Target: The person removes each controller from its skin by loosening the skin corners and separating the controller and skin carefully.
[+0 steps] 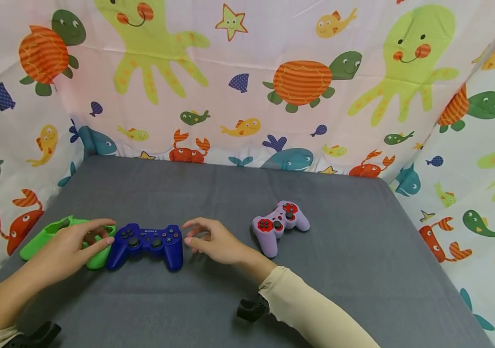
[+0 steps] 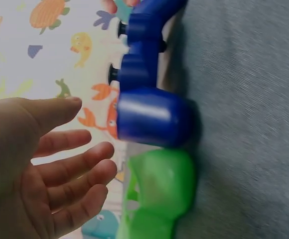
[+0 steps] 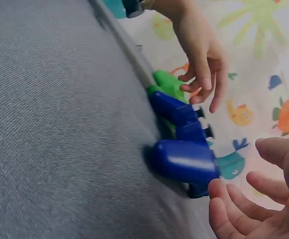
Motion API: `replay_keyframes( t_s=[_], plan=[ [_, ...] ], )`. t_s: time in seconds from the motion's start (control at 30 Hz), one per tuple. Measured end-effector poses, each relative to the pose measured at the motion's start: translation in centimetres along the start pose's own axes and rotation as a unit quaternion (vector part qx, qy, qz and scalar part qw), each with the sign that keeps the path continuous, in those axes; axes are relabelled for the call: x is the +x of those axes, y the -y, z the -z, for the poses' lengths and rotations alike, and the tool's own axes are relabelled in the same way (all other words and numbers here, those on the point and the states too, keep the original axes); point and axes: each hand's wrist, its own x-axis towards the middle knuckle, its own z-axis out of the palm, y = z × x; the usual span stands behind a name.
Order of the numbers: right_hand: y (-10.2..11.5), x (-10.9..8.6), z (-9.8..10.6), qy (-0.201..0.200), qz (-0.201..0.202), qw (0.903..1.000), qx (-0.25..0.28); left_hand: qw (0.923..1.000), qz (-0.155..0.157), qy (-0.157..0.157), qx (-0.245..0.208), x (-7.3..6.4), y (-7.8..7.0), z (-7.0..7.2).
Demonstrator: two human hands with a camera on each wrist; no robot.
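Note:
A blue game controller lies on the grey cloth between the two hands, its thumbsticks facing up. Just left of it is a bright green controller cover, hollow and soft-looking, partly hidden by my left hand. That hand hovers over the cover with its fingers loosely bent, thumb near the blue left grip; the left wrist view shows nothing held. Beside the right grip of the blue controller, my right hand has relaxed, slightly bent fingers. In the right wrist view, its fingertips come close to the controller, with nothing in the palm.
To the right of my right hand lies a lilac controller with red button areas. Grey cloth covers the table. A white curtain printed with sea animals stands behind and along both sides.

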Motion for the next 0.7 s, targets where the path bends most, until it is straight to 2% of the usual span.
replay_keyframes(
  t_s=[0.2,0.43,0.57,0.7],
  plan=[
    [0.5,-1.0,0.9,-0.022,0.026,0.9994,0.0,0.9981,-0.025,-0.057,-0.003,0.2,-1.1,0.6],
    [1.3,-2.1,1.9,-0.042,0.046,0.9978,-0.022,0.9905,-0.061,-0.12,-0.027,0.7,-2.9,0.4],
    [1.8,-3.2,2.6,-0.064,0.051,0.9958,-0.041,0.9866,-0.081,-0.133,-0.047,1.6,-4.8,0.2],
    [2.2,-4.3,3.6,-0.082,0.065,0.9931,-0.053,0.9834,-0.101,-0.132,-0.072,2.5,-6.8,0.0]
  ],
)
